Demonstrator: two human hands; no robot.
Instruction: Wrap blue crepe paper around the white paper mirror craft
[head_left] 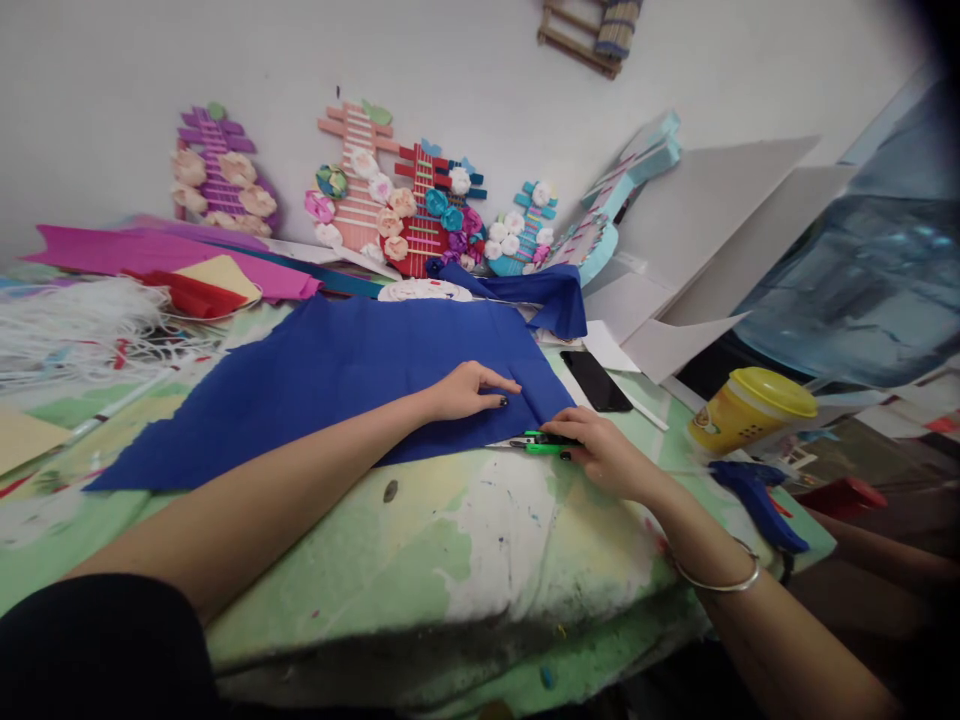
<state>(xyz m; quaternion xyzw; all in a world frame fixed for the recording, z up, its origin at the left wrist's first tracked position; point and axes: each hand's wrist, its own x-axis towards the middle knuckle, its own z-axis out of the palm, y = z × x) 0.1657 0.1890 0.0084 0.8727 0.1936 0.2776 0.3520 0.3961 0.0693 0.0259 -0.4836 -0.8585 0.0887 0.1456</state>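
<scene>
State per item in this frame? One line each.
blue sheet: flat on table, right edge folded
left hand: pressing on blue sheet
right hand: grip closed on green cutter
green cutter: at sheet's edge
yellow jar: lid on
phone: screen dark

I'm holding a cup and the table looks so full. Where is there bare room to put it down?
The bare table in front, between the blue paper sheet and the near edge, between both forearms, is free. Less room lies left, below the white strings. The right side is crowded: phone, yellow-lidded jar, blue glue gun. The back is packed with flower crafts.
</scene>
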